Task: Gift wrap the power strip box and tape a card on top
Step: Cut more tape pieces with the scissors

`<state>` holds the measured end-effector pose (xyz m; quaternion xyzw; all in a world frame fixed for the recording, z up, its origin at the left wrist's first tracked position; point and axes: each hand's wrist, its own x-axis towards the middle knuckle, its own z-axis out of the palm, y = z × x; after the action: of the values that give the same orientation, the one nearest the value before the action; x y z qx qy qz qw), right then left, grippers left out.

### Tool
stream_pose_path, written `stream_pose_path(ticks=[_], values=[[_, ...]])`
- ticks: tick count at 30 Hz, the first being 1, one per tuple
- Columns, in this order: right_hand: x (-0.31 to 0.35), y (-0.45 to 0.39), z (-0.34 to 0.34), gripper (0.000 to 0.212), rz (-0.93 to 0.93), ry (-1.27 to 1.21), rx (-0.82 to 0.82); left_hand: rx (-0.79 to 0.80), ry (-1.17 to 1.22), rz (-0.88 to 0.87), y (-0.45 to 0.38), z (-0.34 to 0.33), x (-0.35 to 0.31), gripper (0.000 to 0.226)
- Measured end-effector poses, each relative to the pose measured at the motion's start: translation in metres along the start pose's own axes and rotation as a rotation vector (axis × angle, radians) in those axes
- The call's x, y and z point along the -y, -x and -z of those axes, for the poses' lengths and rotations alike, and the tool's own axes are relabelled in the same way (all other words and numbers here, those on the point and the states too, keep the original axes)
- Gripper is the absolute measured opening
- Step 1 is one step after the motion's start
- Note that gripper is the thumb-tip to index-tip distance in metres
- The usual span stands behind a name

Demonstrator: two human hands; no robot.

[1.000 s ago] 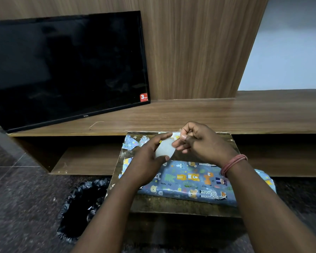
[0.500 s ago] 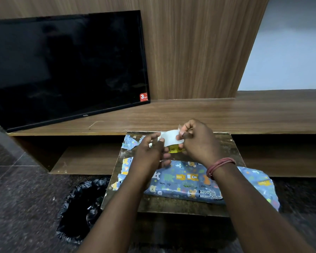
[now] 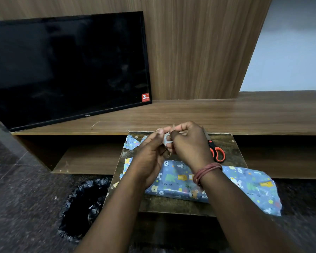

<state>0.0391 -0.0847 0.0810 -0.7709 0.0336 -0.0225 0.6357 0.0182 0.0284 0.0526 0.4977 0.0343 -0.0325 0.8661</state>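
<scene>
The box wrapped in blue animal-print paper (image 3: 179, 179) lies on a small worn table (image 3: 171, 206), with loose paper sticking out past the table's right edge. Above its far side my left hand (image 3: 150, 157) holds a small roll of clear tape (image 3: 165, 152). My right hand (image 3: 189, 143) pinches a whitish strip of tape (image 3: 167, 141) close against the left fingers. Both hands hover just above the box. No card shows.
Scissors with orange-and-black handles (image 3: 216, 152) lie on the table behind my right wrist. A scrap of the same paper (image 3: 132, 143) sits at the table's far left corner. A bin with a black bag (image 3: 84, 207) stands left of the table. A television (image 3: 62, 70) leans on the wooden shelf (image 3: 226, 115).
My hands have drawn close together, so the stretched tape strip between them is now short and bunched. The scissors have come into sight behind my right hand.
</scene>
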Motion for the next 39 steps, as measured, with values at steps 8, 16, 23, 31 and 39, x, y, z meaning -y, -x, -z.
stream_pose_path(ticks=[8,16,23,31,39], values=[[0.011,0.000,0.009,0.013,-0.017,0.062,-0.023,0.195,-0.110,-0.066,0.001,0.001,0.013,0.055],[0.016,0.001,0.018,0.043,-0.173,-0.130,0.226,-0.045,-0.246,-0.159,-0.006,0.007,0.018,0.031],[0.023,-0.011,0.037,0.053,-0.287,-0.302,0.289,-0.185,-0.203,-0.045,-0.002,0.004,0.013,0.035],[-0.012,-0.014,0.043,0.039,-0.143,0.124,0.381,-0.230,-0.109,0.101,-0.006,0.011,0.004,0.045],[-0.019,-0.018,0.036,0.036,0.020,0.239,0.413,-0.164,-0.142,0.113,-0.001,0.015,-0.009,0.043]])
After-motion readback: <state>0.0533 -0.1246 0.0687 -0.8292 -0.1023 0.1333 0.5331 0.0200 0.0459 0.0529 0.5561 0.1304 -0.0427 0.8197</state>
